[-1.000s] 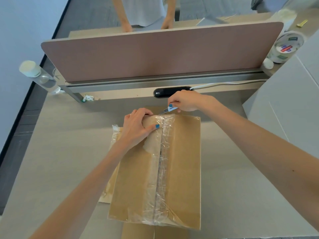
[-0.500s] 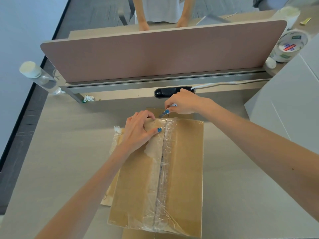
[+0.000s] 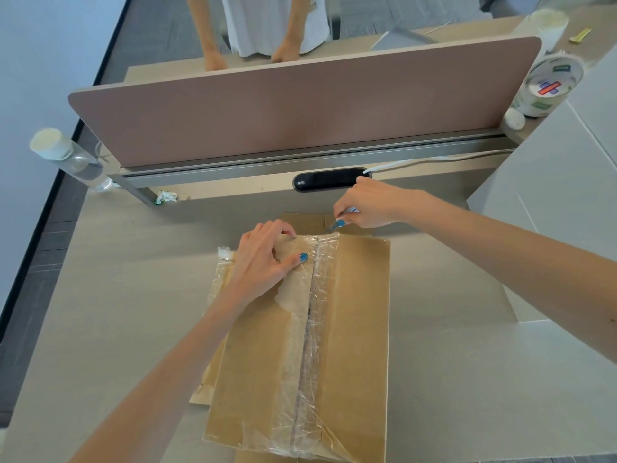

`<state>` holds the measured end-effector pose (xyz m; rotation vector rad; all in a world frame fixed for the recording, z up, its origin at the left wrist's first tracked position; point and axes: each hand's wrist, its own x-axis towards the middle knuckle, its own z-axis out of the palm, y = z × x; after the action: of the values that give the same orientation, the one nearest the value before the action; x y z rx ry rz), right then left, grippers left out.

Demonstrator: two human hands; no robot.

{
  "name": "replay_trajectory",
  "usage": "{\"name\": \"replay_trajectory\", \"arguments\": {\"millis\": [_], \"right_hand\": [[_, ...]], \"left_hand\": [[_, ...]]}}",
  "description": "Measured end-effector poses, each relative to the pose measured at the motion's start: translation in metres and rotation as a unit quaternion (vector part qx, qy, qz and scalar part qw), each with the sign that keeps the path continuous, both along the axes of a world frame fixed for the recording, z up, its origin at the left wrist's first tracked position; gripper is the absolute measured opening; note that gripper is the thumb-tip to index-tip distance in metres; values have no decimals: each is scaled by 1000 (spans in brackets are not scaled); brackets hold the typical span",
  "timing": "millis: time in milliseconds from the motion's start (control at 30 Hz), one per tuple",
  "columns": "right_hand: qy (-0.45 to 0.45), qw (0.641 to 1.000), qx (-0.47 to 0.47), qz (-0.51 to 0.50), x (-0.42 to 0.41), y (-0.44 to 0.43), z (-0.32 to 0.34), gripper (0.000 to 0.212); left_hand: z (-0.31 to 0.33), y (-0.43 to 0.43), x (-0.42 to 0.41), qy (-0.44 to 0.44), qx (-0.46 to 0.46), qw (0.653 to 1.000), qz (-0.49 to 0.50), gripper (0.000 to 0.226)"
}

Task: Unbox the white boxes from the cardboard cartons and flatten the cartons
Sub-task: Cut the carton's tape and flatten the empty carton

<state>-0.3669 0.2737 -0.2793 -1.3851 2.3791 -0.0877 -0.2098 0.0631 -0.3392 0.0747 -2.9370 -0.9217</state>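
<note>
A cardboard carton (image 3: 360,312) lies flat on the bench (image 3: 117,312), from the middle of the view down to 6 o'clock. Its top flaps are closed, and wrinkled clear tape (image 3: 314,329) covers the centre seam from the near edge to the far edge. Loose plastic film sticks out along the carton's 9 o'clock side. A flattened sheet of cardboard (image 3: 300,220) lies under the carton and shows past its 12 o'clock and 6 o'clock edges.

The left hand (image 3: 263,259) grips the carton at its 11 o'clock corner. The fingers are bent over the far edge and the thumb is pressed flat on the top, just beside the tape. The right hand (image 3: 370,203) is at the carton's 12 o'clock edge, clamped on a small cutter (image 3: 331,228). The grey tip of the cutter touches the far end of the taped seam.

A large white box (image 3: 551,228) stands on the bench at 3 o'clock, apart from the carton. A pinkish divider panel (image 3: 300,111) runs across the far side at 12 o'clock, with a black socket strip (image 3: 329,179) and a white cable (image 3: 434,160) at its foot. A clear bottle (image 3: 73,158) with a white cap stands at 10 o'clock. A roll of tape (image 3: 551,85) sits at 2 o'clock. Another person (image 3: 273,21) stands behind the divider with both hands down on the far surface.
</note>
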Motion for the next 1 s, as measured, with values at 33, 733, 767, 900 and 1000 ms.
{"name": "replay_trajectory", "arguments": {"millis": [33,733,767,900,1000], "right_hand": [[3,1000,7,-2,0,6,0,20],[33,973,-81,-215,47,-16,12,13],[35,971,-79,-221,47,-18,14,11],[61,961,-86,-257,46,-28,14,16],[66,952,-108,-277,47,-40,9,16]], "left_hand": [[0,0,0,0,-2,1000,0,33],[14,2,-45,-17,11,993,113,15],[14,4,-50,-15,16,992,128,15],[14,12,-67,-11,27,982,187,15],[12,13,-73,-10,31,980,198,16]]}}
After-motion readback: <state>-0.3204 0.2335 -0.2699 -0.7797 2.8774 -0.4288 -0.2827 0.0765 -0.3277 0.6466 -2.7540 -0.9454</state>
